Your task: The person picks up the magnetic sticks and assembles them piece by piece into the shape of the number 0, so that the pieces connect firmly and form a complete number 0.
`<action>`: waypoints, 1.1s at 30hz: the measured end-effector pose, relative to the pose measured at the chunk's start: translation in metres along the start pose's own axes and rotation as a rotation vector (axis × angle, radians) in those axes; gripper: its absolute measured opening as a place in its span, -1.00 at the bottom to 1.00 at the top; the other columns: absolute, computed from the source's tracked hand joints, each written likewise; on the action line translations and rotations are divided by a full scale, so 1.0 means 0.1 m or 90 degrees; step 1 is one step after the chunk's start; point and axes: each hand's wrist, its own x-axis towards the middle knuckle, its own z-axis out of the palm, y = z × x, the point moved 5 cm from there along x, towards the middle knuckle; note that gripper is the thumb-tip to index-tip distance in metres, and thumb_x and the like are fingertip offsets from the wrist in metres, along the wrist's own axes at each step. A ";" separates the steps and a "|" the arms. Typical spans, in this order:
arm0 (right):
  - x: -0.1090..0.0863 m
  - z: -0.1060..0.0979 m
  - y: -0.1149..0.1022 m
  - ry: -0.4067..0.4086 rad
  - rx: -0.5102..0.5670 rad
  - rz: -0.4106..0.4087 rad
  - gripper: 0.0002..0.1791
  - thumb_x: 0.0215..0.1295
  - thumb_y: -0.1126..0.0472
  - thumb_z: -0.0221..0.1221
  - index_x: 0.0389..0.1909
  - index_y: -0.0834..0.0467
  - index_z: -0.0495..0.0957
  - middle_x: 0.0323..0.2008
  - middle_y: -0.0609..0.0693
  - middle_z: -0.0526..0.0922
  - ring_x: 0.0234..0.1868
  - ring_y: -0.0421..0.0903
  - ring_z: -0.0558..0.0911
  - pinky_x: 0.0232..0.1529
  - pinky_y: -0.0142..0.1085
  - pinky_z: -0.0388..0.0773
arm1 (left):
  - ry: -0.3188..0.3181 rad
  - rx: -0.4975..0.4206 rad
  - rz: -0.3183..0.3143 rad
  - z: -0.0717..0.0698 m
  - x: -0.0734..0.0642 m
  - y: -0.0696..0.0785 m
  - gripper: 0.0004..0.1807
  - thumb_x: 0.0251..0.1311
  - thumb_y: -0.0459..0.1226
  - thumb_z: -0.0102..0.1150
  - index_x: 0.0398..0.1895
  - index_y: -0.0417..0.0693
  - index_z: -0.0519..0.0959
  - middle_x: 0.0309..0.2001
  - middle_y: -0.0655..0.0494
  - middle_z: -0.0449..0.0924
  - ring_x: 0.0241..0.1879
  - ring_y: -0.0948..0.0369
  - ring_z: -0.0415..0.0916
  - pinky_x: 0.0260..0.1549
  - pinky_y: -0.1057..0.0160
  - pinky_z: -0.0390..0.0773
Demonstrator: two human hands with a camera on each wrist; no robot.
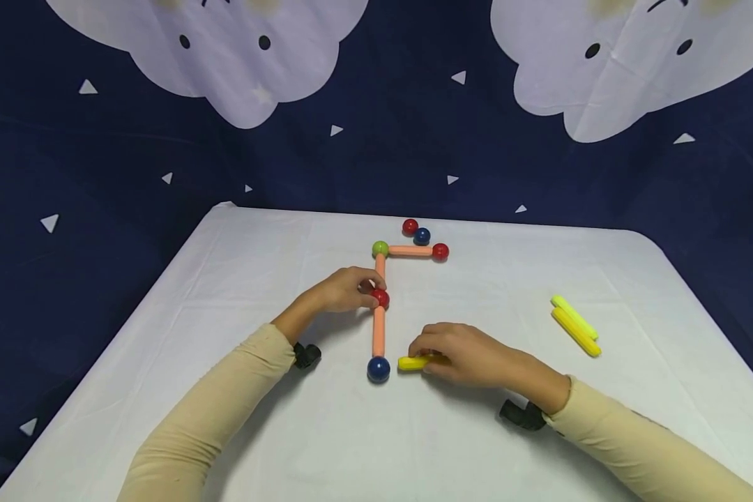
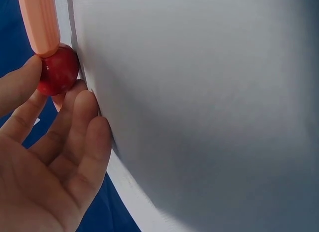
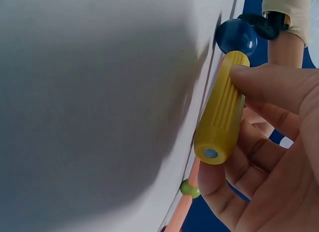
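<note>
The head camera looks forward and down from above and well behind both grips, taking in the table (image 1: 288, 439) and backdrop (image 1: 414, 153). Each wrist camera looks from close by along the palm of the left hand (image 1: 345, 289) or right hand (image 1: 470, 354). Head and left wrist views share the gripped red ball (image 2: 62, 73); head and right wrist, the blue ball (image 3: 237, 36) just past the grip.
</note>
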 end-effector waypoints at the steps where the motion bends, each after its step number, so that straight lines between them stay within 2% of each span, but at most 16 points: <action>1: 0.00 0.01 0.00 0.000 0.001 -0.001 -0.74 0.24 0.23 0.32 -0.06 -0.05 0.64 -0.15 -0.21 0.68 -0.18 -0.30 0.58 -0.06 -0.31 0.60 | 0.001 0.002 0.001 0.00 0.00 0.00 -0.67 0.28 -0.26 0.25 0.11 -0.03 0.58 0.05 -0.03 0.66 0.11 0.07 0.54 0.10 0.10 0.50; 8: 0.04 0.02 -0.02 0.006 0.012 -0.007 -0.74 0.24 0.23 0.33 -0.05 -0.04 0.64 -0.15 -0.21 0.68 -0.18 -0.30 0.57 -0.05 -0.31 0.60 | 0.007 0.016 0.007 -0.02 0.01 0.02 -0.69 0.28 -0.26 0.26 0.08 -0.01 0.59 0.03 -0.03 0.68 0.08 0.07 0.56 0.07 0.11 0.52; 15: 0.09 0.05 -0.05 -0.016 0.039 0.000 -0.74 0.26 0.23 0.31 -0.04 -0.03 0.64 -0.13 -0.18 0.69 -0.19 -0.29 0.56 -0.05 -0.33 0.59 | 0.003 0.013 -0.004 -0.02 0.04 0.01 -0.70 0.29 -0.26 0.25 0.08 -0.01 0.59 0.04 -0.02 0.67 0.08 0.08 0.56 0.06 0.12 0.51; 21: 0.12 0.07 -0.05 -0.022 0.043 0.018 -0.74 0.26 0.22 0.31 -0.04 -0.03 0.65 -0.13 -0.18 0.69 -0.20 -0.29 0.55 -0.04 -0.34 0.59 | 0.002 0.018 -0.004 -0.03 0.06 0.01 -0.69 0.29 -0.26 0.25 0.09 0.00 0.59 0.05 -0.02 0.66 0.09 0.08 0.55 0.07 0.13 0.51; 33: 0.14 0.07 -0.02 -0.015 0.036 0.023 -0.74 0.24 0.23 0.32 -0.04 -0.02 0.65 -0.14 -0.17 0.70 -0.20 -0.30 0.56 -0.05 -0.33 0.60 | 0.014 0.013 -0.010 -0.02 0.10 0.01 -0.71 0.28 -0.28 0.25 0.06 0.01 0.59 0.04 -0.03 0.67 0.10 0.06 0.55 0.10 0.09 0.49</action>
